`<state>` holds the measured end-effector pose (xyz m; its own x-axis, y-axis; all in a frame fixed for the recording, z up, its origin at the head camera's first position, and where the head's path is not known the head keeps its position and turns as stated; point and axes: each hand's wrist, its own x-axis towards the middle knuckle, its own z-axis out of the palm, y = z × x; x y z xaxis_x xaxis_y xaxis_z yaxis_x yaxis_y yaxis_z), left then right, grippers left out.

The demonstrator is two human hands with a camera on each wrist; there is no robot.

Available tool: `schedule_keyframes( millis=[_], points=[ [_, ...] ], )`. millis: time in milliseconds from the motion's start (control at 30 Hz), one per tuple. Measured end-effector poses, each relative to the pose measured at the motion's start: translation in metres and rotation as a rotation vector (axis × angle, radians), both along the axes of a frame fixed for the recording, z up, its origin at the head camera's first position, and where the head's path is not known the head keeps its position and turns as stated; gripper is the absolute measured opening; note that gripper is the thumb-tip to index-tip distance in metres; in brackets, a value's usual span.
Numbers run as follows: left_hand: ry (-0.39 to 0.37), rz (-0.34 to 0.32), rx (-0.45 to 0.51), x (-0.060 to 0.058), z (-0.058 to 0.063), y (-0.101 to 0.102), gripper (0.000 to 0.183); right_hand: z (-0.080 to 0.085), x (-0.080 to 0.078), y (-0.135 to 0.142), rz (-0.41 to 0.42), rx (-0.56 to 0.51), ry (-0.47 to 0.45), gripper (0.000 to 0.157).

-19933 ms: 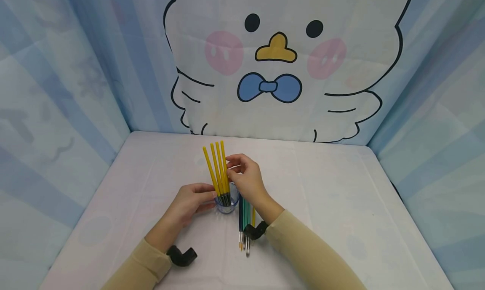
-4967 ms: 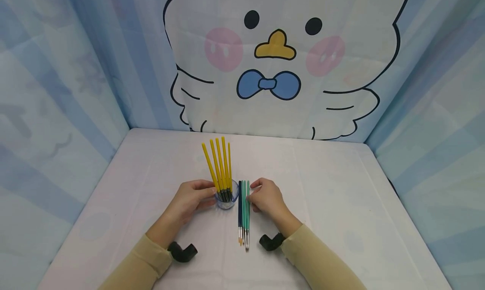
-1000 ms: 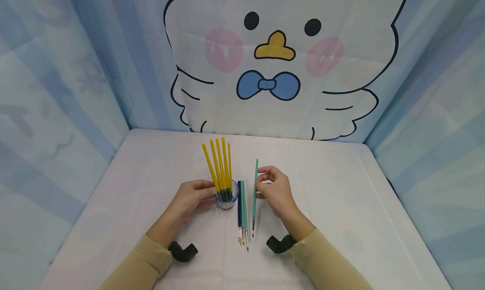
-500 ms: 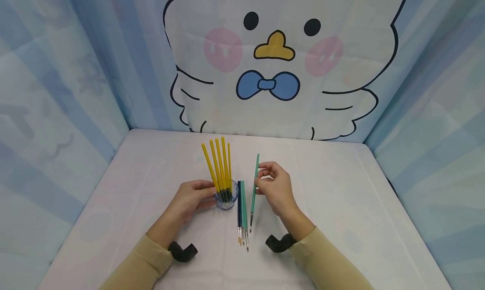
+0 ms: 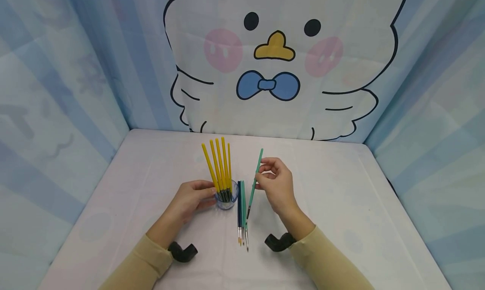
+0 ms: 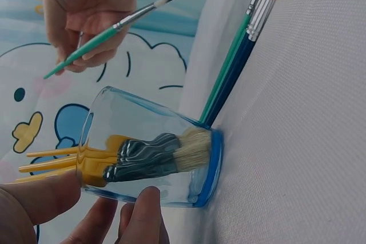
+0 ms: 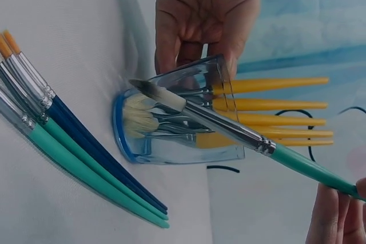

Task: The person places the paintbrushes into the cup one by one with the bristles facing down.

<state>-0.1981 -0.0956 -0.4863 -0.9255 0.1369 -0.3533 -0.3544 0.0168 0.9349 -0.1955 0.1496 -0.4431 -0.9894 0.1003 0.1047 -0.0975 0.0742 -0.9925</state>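
Observation:
In the head view my left hand [image 5: 194, 198] holds the side of a clear cup [image 5: 226, 205] with a blue base, which stands on the table. Several yellow-handled paintbrushes [image 5: 217, 166] lean in it, bristles down, as the left wrist view shows with their pale bristles [image 6: 194, 150]. My right hand [image 5: 279, 187] pinches a green paintbrush [image 5: 251, 191] by its handle, off the table, its dark-tipped bristles [image 7: 146, 88] pointing down. Between the hands, just right of the cup, lie several green and dark blue paintbrushes [image 5: 242, 206] side by side, bristles toward me.
A pale cloth covers the table [image 5: 333, 206]. At the back hangs a curtain [image 5: 269, 117] with a cartoon figure, and blue-white curtains [image 5: 57, 126] flank the table. A black bent piece [image 5: 183, 252] sits at each wrist.
Over the last second my right hand has lifted the green paintbrush higher and tilted its bristle end leftward. Earlier, a fifth yellow brush joined the cup. The left hand stays at the cup.

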Motion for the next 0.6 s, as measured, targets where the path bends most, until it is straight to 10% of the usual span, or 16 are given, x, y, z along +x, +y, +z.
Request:
schedule_keyframes(
  millis=[600],
  points=[
    [-0.001,0.006,0.007,0.0,-0.002,0.0,0.033,0.023,-0.007,-0.002,-0.029,-0.066,0.162,0.036]
  ],
)
